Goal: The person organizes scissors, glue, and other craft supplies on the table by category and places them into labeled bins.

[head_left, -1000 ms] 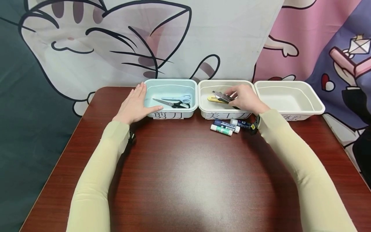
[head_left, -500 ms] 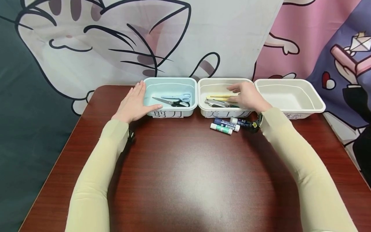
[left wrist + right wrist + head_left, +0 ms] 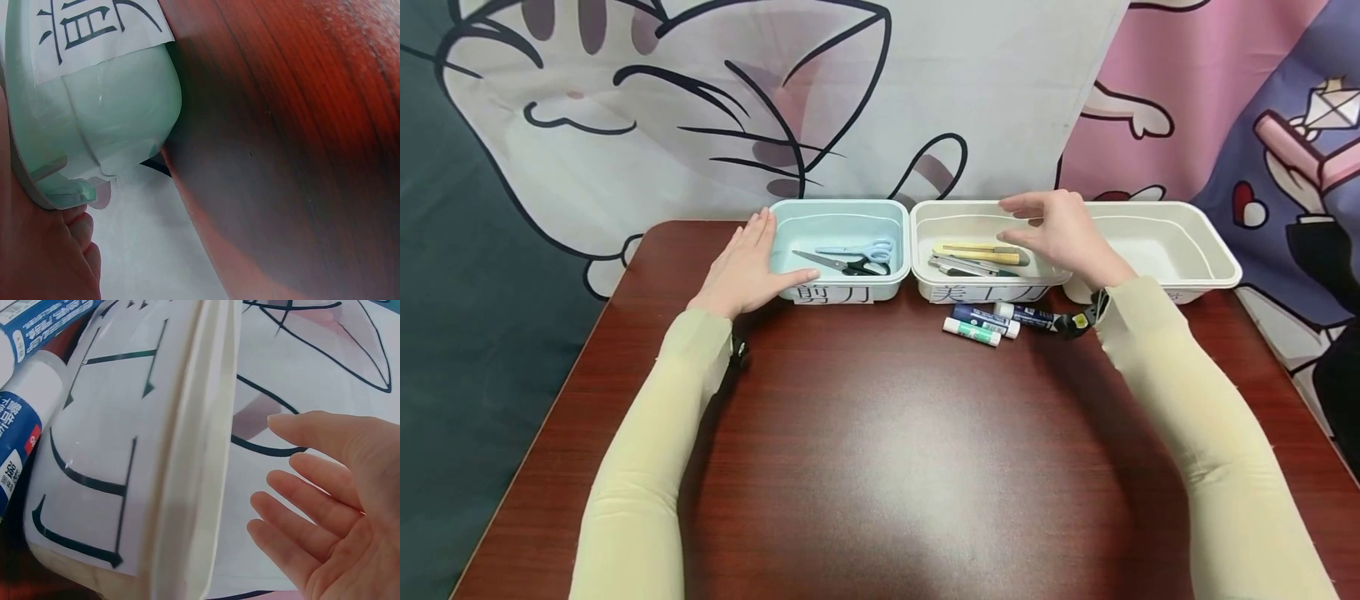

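Box cutters (image 3: 979, 256) have been released in the middle bin (image 3: 977, 282), seemingly stowed; the emptied right hand (image 3: 1066, 233) is lifted toward two o'clock.

A glossy reddish-brown wood-grain tabletop (image 3: 820, 425) with a rounded far-left corner catches a pale glare (image 3: 917, 483) near its middle. Behind it hangs a white cloth (image 3: 992, 75) printed with a smiling cartoon cat (image 3: 580, 154); to its right, a pink-and-purple cartoon-printed cloth (image 3: 1187, 75). A dark green backdrop (image 3: 467, 375) fills the left side.
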A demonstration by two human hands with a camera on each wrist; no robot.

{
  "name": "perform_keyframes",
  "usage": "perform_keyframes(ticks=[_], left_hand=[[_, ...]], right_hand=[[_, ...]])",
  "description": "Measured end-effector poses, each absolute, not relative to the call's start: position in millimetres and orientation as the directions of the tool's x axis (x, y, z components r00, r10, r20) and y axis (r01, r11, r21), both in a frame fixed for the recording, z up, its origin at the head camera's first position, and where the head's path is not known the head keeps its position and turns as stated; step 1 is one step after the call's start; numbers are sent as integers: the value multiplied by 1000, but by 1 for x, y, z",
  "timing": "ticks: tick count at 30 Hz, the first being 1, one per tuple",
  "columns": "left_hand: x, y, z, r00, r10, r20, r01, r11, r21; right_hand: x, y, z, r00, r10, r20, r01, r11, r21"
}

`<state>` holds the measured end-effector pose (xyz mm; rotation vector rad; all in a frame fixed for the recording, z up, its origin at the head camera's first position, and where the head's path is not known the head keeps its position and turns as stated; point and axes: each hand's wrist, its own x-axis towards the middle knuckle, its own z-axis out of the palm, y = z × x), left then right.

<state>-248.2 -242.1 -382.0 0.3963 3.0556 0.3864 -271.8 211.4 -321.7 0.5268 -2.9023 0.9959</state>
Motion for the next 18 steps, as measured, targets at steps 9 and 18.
perform_keyframes(ticks=[9, 18], left_hand=[[-247, -241, -381, -967, 255, -3, 246, 935, 255], [-248, -242, -382, -966, 257, -1, 248, 935, 255]], right_hand=[[-257, 217, -310, -948, -289, 135, -310, 737, -601], [-241, 226, -304, -940, -278, 196, -339, 730, -593]])
